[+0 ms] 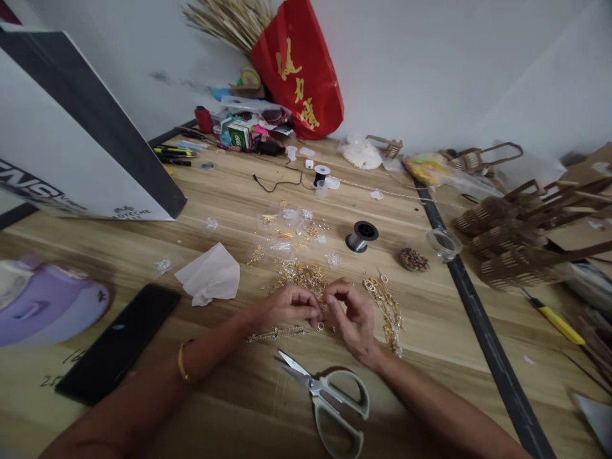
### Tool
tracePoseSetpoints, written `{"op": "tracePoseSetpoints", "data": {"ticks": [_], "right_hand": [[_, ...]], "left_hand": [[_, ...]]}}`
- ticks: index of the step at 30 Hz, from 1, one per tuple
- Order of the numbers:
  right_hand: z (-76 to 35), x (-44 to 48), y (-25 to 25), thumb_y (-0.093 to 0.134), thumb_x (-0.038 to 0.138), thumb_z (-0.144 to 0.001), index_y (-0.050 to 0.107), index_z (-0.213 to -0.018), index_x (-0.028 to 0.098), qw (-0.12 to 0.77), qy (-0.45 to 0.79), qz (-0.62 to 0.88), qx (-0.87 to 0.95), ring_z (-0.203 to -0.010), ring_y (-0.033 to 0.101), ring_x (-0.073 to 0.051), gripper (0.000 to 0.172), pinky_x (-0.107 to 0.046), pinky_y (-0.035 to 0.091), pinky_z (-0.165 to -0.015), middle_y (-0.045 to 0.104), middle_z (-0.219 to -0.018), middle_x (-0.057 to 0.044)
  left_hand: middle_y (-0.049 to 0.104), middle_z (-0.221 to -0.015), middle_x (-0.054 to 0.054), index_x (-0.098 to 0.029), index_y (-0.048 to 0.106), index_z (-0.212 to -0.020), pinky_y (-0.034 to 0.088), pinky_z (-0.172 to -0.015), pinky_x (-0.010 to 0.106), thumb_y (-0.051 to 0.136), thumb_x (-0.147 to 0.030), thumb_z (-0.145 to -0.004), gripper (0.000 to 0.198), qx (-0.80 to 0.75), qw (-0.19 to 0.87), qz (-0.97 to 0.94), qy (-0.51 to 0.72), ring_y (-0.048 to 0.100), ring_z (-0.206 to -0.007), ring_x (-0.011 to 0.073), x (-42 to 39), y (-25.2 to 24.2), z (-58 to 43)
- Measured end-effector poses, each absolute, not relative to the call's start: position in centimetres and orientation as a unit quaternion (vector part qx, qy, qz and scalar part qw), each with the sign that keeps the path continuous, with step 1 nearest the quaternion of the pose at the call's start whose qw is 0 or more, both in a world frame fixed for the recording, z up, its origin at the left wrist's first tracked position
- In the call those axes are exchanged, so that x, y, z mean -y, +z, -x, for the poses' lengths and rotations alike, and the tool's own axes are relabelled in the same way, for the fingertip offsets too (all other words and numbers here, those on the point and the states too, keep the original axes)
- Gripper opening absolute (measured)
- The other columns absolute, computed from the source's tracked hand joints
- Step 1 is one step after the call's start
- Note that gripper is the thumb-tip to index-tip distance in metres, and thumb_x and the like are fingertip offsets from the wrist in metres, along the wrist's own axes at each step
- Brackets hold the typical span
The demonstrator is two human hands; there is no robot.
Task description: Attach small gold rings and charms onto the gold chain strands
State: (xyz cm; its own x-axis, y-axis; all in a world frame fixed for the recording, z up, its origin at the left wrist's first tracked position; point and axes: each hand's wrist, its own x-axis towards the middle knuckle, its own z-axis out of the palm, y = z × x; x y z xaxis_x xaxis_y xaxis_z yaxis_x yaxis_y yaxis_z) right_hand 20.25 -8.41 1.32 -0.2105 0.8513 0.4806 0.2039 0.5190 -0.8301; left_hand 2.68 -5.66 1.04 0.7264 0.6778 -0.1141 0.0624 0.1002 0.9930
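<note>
My left hand [287, 307] and my right hand [351, 315] meet over the wooden table [229, 210], fingertips pinched together on a small gold jewellery piece. A thin gold chain [277, 333] trails left from under my left hand. A pile of small gold findings [301, 273] lies just beyond my fingers. A row of finished gold pieces [388, 312] lies to the right of my right hand. Grey-handled scissors [329, 398] rest open, just in front of my wrists. A gold bangle [182, 362] sits on my left wrist.
A black phone [119, 341] and crumpled tissue [210, 274] lie to the left, near a purple cap [48, 303]. A wire spool [361, 236], a bead dish [414, 259] and a clear cup [444, 243] sit behind. Wooden baskets [516, 236] crowd the right; a red bag [299, 70] stands at the back.
</note>
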Motion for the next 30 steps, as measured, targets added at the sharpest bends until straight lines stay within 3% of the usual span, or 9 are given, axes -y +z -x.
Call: {"op": "tracePoseSetpoints", "data": {"ticks": [3, 9, 17, 24, 30], "right_hand": [[-20.4, 7.5, 0.2, 0.052, 0.016, -0.088, 0.056, -0.082, 0.018, 0.51, 0.299, 0.392, 0.705, -0.069, 0.053, -0.013, 0.007, -0.025, 0.044, -0.063, 0.056, -0.073, -0.001], [-20.8, 7.1, -1.5, 0.053, 0.014, -0.088, 0.06, -0.092, 0.019, 0.467, 0.252, 0.35, 0.772, -0.078, 0.059, -0.016, 0.009, -0.029, 0.048, -0.07, 0.064, -0.083, -0.005], [-21.0, 7.1, -1.7, 0.054, 0.013, -0.088, 0.06, -0.099, 0.018, 0.406, 0.197, 0.308, 0.838, -0.076, 0.058, -0.015, 0.013, -0.026, 0.049, -0.066, 0.064, -0.084, -0.006], [-20.9, 6.9, -1.7, 0.052, 0.013, -0.089, 0.06, -0.096, 0.017, 0.404, 0.186, 0.301, 0.844, -0.076, 0.058, -0.014, 0.011, -0.026, 0.049, -0.067, 0.064, -0.083, -0.005], [-21.0, 6.8, -1.9, 0.05, 0.015, -0.091, 0.06, -0.095, 0.017, 0.388, 0.187, 0.305, 0.849, -0.076, 0.058, -0.015, 0.011, -0.027, 0.05, -0.068, 0.063, -0.082, -0.006]], "left_hand": [[0.063, -0.063, 0.002, -0.012, 0.064, -0.073, 0.044, -0.062, 0.021, 0.059, -0.031, -0.077, 0.02, -0.398, 0.605, -0.626, 0.29, 0.057, -0.061, 0.0114, 4.5, 1.2, -1.9], [0.064, -0.069, 0.002, -0.014, 0.066, -0.078, 0.046, -0.065, 0.023, 0.056, -0.031, -0.078, 0.02, -0.543, 0.424, -0.598, 0.41, 0.058, -0.066, 0.0133, 2.2, -0.4, 0.1], [0.066, -0.087, 0.005, -0.017, 0.067, -0.083, 0.046, -0.081, 0.031, 0.057, -0.017, -0.08, 0.011, -0.54, 0.197, -0.763, 0.295, 0.059, -0.085, 0.0176, 2.2, -0.8, 0.5], [0.065, -0.086, 0.004, -0.018, 0.068, -0.085, 0.044, -0.08, 0.033, 0.059, -0.022, -0.081, 0.011, -0.517, 0.143, -0.815, 0.219, 0.058, -0.084, 0.0185, 2.6, -0.8, 0.2], [0.066, -0.081, 0.004, -0.018, 0.068, -0.081, 0.044, -0.079, 0.03, 0.055, -0.017, -0.083, 0.013, -0.454, 0.191, -0.837, 0.24, 0.058, -0.082, 0.0165, 2.6, -1.2, 0.0]]}}
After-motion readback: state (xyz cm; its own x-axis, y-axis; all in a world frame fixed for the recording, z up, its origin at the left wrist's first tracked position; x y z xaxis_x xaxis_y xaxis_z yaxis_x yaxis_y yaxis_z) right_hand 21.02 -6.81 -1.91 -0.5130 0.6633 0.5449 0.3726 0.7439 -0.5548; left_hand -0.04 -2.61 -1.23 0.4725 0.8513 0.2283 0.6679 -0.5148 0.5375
